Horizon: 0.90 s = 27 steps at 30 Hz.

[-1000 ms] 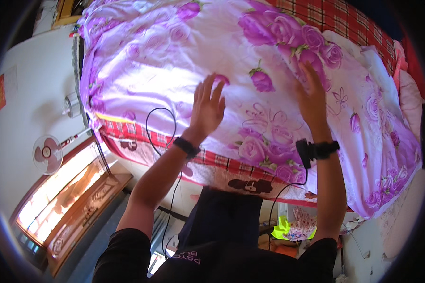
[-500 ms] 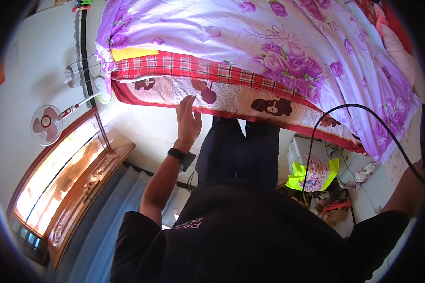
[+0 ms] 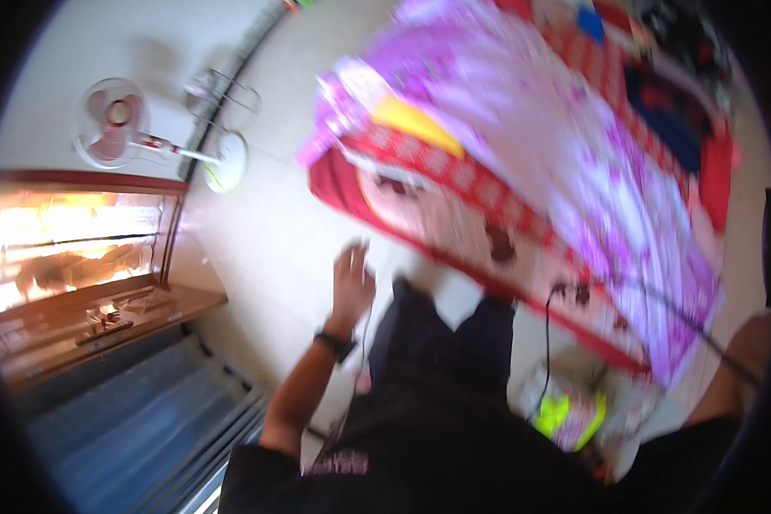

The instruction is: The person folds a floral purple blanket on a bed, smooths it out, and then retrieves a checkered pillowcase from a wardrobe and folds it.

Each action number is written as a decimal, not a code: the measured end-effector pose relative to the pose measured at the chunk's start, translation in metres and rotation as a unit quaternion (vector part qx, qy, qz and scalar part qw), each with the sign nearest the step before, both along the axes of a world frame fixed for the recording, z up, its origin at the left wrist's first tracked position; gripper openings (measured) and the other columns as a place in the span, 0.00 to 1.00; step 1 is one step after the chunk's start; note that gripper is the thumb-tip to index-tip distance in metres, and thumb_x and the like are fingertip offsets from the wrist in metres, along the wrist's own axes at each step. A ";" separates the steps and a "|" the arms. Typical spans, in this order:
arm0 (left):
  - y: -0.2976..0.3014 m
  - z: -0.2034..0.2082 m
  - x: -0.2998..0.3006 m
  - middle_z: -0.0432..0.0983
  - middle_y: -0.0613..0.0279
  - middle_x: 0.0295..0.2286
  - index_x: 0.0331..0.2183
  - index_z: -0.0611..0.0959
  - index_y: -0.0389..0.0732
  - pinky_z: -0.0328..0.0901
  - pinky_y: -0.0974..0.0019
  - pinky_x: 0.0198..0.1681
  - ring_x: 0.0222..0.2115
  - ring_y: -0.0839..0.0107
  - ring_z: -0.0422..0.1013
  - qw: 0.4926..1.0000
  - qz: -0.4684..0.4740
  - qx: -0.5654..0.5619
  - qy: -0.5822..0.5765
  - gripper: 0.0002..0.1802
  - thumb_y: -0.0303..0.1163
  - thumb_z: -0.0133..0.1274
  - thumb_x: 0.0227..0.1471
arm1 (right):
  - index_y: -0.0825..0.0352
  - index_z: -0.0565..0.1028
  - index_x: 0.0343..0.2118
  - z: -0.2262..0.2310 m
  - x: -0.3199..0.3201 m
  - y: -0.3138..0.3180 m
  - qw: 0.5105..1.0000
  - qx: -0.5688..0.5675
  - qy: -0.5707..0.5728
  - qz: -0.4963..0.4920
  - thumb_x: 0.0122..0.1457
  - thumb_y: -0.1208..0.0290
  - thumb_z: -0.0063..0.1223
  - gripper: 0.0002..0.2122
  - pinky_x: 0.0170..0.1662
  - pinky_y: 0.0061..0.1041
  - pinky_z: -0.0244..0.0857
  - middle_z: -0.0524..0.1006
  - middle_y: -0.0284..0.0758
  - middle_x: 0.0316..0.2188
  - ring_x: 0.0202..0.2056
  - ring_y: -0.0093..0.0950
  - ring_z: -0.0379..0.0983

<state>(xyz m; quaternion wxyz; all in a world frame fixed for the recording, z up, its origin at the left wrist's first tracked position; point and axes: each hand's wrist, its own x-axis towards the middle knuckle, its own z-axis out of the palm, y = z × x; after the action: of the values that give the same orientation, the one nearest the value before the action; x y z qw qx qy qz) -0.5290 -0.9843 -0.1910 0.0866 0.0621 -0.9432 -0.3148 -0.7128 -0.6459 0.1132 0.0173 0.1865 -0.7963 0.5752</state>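
Note:
My left hand [image 3: 353,278], with a dark band on its wrist, is held in the air near the bed's front edge. Its fingers are blurred but loosely apart, and nothing shows in them. The nearest thing is the hanging edge of a pale patchwork blanket [image 3: 441,218] with brown animal figures and a red border; hand and blanket are apart in the picture. Over that lie a red patterned cloth [image 3: 480,184] and a white sheet with purple flowers [image 3: 522,94]. A yellow piece of cloth [image 3: 415,124] peeks out between them. My right forearm [image 3: 732,377] runs past the right rim, so that hand is hidden.
On the left stands a fan [image 3: 111,120] with a round base [image 3: 225,161]. Beside it are a window-like bright panel [image 3: 73,231], a brown wooden ledge [image 3: 111,321] and a blue surface [image 3: 146,411]. A black cable [image 3: 694,325] arcs at the right, above a neon-yellow bag [image 3: 565,420].
The view has swung, so the bed sits further right and slanted, and more of its far side shows. My left hand appears further from the blanket's edge than before.

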 end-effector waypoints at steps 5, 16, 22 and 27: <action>-0.138 0.037 0.035 0.67 0.48 0.45 0.46 0.74 0.38 0.59 0.54 0.50 0.47 0.51 0.63 0.993 0.113 -0.046 0.010 0.26 0.17 0.45 0.40 | 0.69 0.69 0.49 -0.012 -0.019 -0.128 0.995 -0.059 0.014 0.075 0.61 0.66 0.43 0.16 0.52 0.26 0.61 0.74 0.37 0.45 0.46 0.27 0.70; -0.335 0.024 -0.075 0.70 0.50 0.42 0.43 0.75 0.37 0.60 0.56 0.48 0.44 0.53 0.66 0.994 0.097 -0.044 0.038 0.22 0.18 0.47 0.40 | 0.68 0.71 0.48 -0.032 -0.151 -0.344 0.980 -0.138 -0.018 0.143 0.61 0.67 0.42 0.15 0.51 0.26 0.62 0.74 0.37 0.43 0.45 0.27 0.71; -0.470 0.027 -0.130 0.70 0.51 0.41 0.41 0.75 0.38 0.60 0.56 0.48 0.43 0.52 0.65 0.991 0.109 -0.048 -0.057 0.20 0.17 0.47 0.42 | 0.68 0.69 0.49 -0.311 -0.261 -0.380 0.935 -0.190 -0.284 -0.094 0.56 0.64 0.49 0.19 0.50 0.27 0.62 0.73 0.34 0.42 0.44 0.26 0.69; -0.588 0.014 -0.188 0.71 0.52 0.39 0.40 0.75 0.37 0.64 0.59 0.44 0.40 0.54 0.68 0.986 0.123 -0.067 -0.086 0.18 0.16 0.45 0.42 | 0.68 0.75 0.33 -0.466 -0.208 -0.428 0.880 0.101 -0.400 -0.234 0.53 0.59 0.51 0.15 0.35 0.31 0.64 0.75 0.33 0.28 0.32 0.27 0.71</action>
<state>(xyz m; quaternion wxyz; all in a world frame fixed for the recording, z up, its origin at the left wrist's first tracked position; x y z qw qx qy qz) -0.7173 -1.5727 -0.1766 0.0476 0.1986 -0.9511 -0.2316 -0.9213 -1.0739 -0.3529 -0.1877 -0.2509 -0.8097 0.4962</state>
